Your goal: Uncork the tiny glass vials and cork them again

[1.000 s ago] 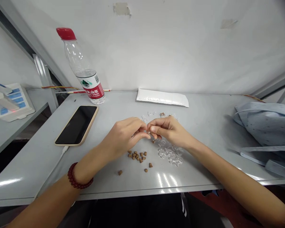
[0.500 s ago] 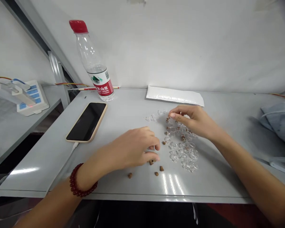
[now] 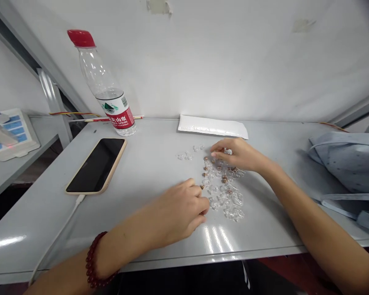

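Note:
On the grey table lies a spread of tiny clear glass bottles (image 3: 224,198), several with small brown cork stoppers (image 3: 224,179). My left hand (image 3: 186,207) rests low over the table just left of them, its fingers curled inward and wearing a dark red bead bracelet (image 3: 94,262) at the wrist. What lies under its fingertips is hidden. Over the far side of the bottles, my right hand (image 3: 236,153) has its thumb and fingers drawn together; anything between them is too small to name. Small clear pieces (image 3: 185,156) lie left of that hand.
A water bottle (image 3: 117,110) with a red cap stands at the back left. In front of it is a phone (image 3: 96,166) on a white cable (image 3: 60,233). A white packet (image 3: 213,126) lies by the wall, and blue-grey cloth (image 3: 350,159) at the right.
The whole view has shifted, so things appear farther left. My left hand has come down nearer the front edge, covering the loose brown corks seen before. My right hand stays over the bottles.

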Tool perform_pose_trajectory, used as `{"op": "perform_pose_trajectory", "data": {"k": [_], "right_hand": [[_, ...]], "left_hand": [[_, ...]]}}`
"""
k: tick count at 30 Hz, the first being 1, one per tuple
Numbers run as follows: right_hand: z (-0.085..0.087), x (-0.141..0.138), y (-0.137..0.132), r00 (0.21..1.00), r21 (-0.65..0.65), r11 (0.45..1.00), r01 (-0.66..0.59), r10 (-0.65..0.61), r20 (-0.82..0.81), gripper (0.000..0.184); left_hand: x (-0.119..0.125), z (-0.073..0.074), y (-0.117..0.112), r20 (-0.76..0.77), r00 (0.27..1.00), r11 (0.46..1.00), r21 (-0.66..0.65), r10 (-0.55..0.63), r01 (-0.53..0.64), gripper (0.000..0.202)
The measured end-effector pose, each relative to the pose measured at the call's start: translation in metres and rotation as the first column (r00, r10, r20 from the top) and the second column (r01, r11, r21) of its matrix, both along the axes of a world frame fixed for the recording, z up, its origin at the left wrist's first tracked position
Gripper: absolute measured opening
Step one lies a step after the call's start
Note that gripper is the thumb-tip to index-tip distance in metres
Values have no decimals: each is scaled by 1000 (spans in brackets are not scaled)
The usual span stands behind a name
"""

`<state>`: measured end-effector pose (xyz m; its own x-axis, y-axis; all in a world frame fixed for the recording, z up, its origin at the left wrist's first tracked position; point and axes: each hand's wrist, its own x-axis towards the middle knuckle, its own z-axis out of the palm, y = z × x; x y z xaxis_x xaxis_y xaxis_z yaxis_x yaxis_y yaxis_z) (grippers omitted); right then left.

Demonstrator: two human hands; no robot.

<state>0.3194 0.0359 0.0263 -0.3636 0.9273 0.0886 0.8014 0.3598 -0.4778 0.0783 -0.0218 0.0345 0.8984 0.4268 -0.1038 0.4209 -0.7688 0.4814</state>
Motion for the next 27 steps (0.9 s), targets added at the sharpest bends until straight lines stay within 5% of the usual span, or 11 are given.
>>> {"op": "perform_pose_trajectory", "data": {"k": [7, 13, 21, 27], "right_hand": [[-12, -3, 14, 995, 234, 969, 79, -65, -70, 19], [-26, -24, 23, 998, 185, 982, -42, 49, -35, 25], [-23, -23, 17, 996, 151, 988, -15, 1, 92, 33], [-11, -17, 3, 973, 192, 977, 90, -45, -226, 22]], "left_hand": [[2, -6, 2, 24, 995, 994, -50, 95, -93, 12], [2, -6, -1, 51, 993, 993, -47, 106, -104, 12], [4, -9, 6, 96, 979, 977, -137, 178, -164, 13], [2, -2, 12, 219, 861, 887, -158, 459, -433, 19]]}}
